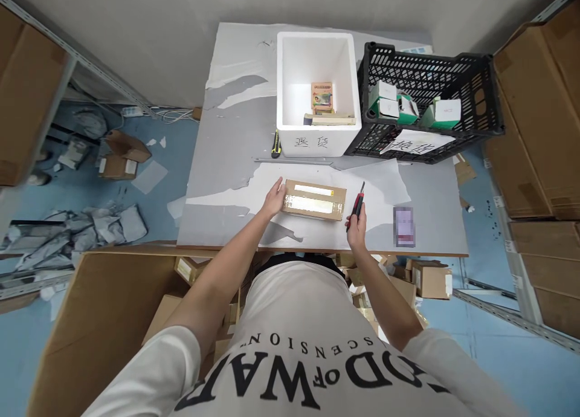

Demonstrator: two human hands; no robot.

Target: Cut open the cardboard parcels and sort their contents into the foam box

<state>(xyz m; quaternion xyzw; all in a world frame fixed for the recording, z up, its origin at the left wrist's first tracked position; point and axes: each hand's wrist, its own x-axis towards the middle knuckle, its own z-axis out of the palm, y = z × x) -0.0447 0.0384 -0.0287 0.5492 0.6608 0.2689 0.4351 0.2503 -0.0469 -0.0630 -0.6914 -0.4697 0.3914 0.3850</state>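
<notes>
Head view: left hand point(273, 200) touches left end of cardboard box point(317, 201), grip partly hidden, can't tell if closed. Right hand point(357, 228) wrapped around red-black cutter point(357, 205). Box between the 2 hands, label point(312, 190) unreadable; purple item point(404, 226) right of them pixelated.

Soft, even light brightens the bench point(235, 133), its source out of view. The foam bin point(290, 60) nearly bleaches inside; tape point(312, 204) on the box point(339, 203) glints. The wall point(158, 24) darkens toward the upper right. Wide-angle stretch slants the side shelves point(521, 278). The right sleeve point(457, 368) softens; a purple patch point(405, 226) is pixelated.
</notes>
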